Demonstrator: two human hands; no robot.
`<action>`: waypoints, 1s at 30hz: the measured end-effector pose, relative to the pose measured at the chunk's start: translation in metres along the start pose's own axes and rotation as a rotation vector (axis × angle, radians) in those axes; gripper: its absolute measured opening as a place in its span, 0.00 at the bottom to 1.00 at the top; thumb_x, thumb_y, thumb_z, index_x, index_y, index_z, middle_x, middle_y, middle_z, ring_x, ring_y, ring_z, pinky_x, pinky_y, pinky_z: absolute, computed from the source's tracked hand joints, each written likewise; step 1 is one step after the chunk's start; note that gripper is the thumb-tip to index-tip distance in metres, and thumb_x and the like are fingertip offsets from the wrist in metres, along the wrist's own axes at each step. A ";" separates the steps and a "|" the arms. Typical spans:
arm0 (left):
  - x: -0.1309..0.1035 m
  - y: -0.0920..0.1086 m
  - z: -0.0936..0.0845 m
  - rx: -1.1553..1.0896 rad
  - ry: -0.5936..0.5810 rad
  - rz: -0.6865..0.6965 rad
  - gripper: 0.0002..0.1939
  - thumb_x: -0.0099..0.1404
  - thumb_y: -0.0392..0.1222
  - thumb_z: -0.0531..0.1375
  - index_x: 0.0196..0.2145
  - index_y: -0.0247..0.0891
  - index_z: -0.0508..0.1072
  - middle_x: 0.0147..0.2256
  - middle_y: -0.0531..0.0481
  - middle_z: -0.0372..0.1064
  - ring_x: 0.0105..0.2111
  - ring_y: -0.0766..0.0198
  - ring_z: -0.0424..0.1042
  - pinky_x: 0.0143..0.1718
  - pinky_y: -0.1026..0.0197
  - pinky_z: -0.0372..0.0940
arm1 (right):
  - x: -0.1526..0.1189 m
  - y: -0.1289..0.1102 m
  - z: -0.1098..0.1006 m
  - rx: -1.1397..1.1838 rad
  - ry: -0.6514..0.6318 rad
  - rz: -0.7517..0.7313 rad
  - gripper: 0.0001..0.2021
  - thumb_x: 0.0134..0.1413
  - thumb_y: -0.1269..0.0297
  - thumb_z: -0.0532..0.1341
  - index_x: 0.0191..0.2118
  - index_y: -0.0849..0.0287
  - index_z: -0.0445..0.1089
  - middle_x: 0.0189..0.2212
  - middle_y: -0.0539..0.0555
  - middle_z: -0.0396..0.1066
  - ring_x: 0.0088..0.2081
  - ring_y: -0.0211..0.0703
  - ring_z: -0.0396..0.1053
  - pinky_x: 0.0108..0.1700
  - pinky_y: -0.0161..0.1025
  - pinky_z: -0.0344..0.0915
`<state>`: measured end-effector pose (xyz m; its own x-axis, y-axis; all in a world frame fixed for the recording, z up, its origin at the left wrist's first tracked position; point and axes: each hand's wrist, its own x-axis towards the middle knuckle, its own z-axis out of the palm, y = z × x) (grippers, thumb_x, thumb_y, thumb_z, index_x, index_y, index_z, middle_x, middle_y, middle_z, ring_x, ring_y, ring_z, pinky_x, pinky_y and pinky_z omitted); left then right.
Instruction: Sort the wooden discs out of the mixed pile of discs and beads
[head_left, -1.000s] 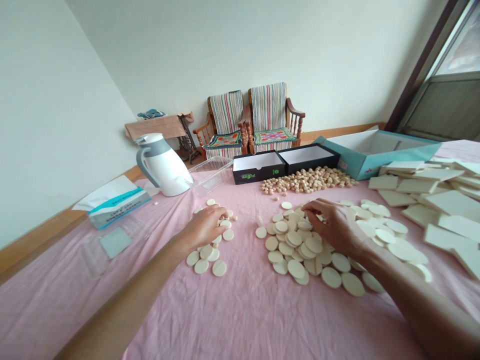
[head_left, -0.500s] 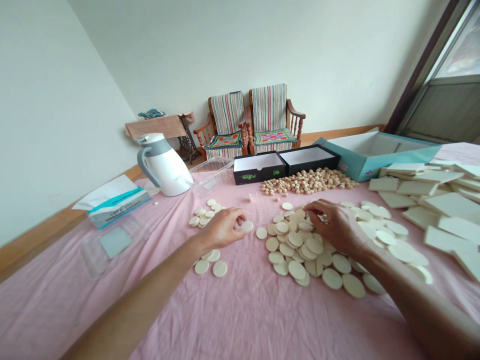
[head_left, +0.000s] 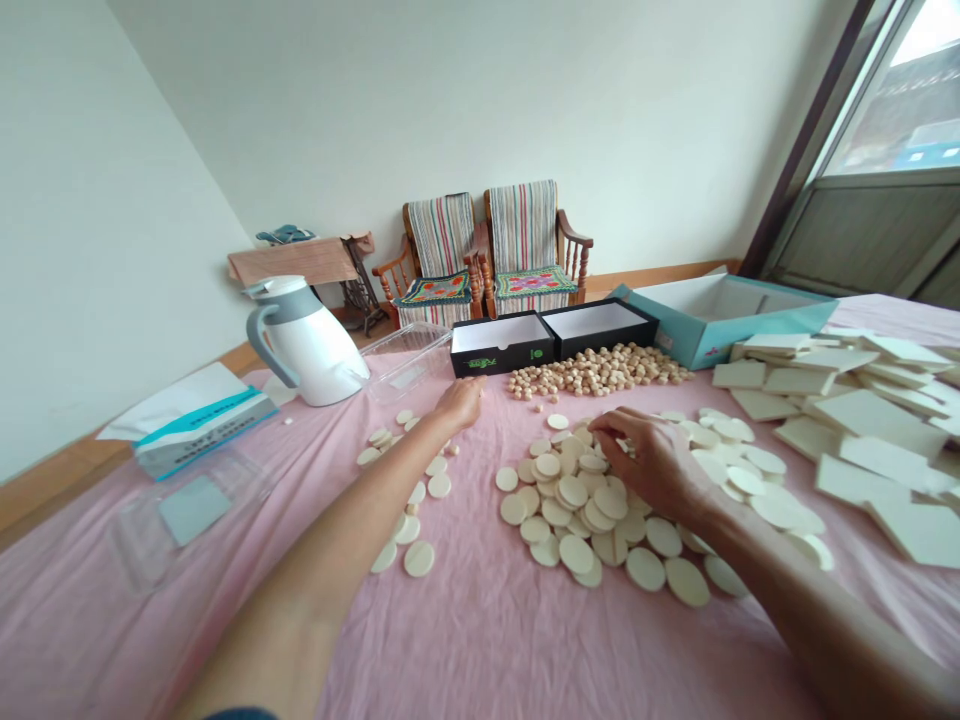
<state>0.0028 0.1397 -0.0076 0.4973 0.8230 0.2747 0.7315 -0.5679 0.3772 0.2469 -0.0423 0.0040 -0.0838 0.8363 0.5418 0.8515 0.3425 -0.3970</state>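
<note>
My left hand (head_left: 460, 403) is stretched forward over the pink cloth, close to the front of the black box. Its fingers are drawn together, and whatever they hold is hidden. Under and beside that forearm lie several loose pale discs (head_left: 418, 559), with a small wooden bead (head_left: 453, 450) near the wrist. My right hand (head_left: 651, 455) rests at the far edge of a large heap of pale round discs (head_left: 574, 492). Its thumb and fingertips are pinched together against the heap; I cannot make out what is between them. More discs (head_left: 776, 505) lie beyond the right wrist.
A pile of wooden beads (head_left: 600, 372) lies before two black boxes (head_left: 502, 345) and a blue box (head_left: 720, 330). Square pale boards (head_left: 862, 420) are stacked right. At left are a white jug (head_left: 311, 345), a tissue pack (head_left: 202, 425) and clear plastic trays (head_left: 187, 515).
My left hand has moved forward toward the black box and no longer shows the disc it held. My right hand stays at the heap. The view has shifted slightly.
</note>
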 end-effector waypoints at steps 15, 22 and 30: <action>-0.051 0.106 -0.012 -0.392 -0.100 0.302 0.13 0.61 0.40 0.59 0.43 0.35 0.75 0.41 0.45 0.75 0.34 0.65 0.72 0.35 0.64 0.66 | 0.001 0.001 -0.007 -0.015 0.024 0.041 0.10 0.55 0.66 0.53 0.33 0.58 0.72 0.30 0.53 0.73 0.29 0.40 0.69 0.32 0.36 0.61; -0.088 0.091 -0.047 -0.295 -0.038 0.169 0.12 0.63 0.38 0.57 0.43 0.36 0.75 0.41 0.45 0.75 0.33 0.66 0.72 0.34 0.64 0.67 | 0.000 0.000 -0.004 -0.002 0.011 0.014 0.10 0.56 0.66 0.53 0.33 0.57 0.72 0.31 0.52 0.74 0.30 0.40 0.70 0.33 0.35 0.62; -0.157 0.041 -0.104 -0.123 -0.267 0.014 0.08 0.62 0.40 0.59 0.36 0.38 0.76 0.36 0.49 0.73 0.32 0.66 0.69 0.34 0.65 0.63 | -0.002 0.003 0.001 -0.049 0.013 0.004 0.09 0.54 0.67 0.54 0.33 0.58 0.72 0.30 0.52 0.74 0.28 0.38 0.70 0.32 0.34 0.61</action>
<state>-0.0936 -0.0139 0.0569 0.6242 0.7800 0.0447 0.6697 -0.5637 0.4835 0.2486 -0.0424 0.0013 -0.0741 0.8316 0.5505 0.8760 0.3180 -0.3626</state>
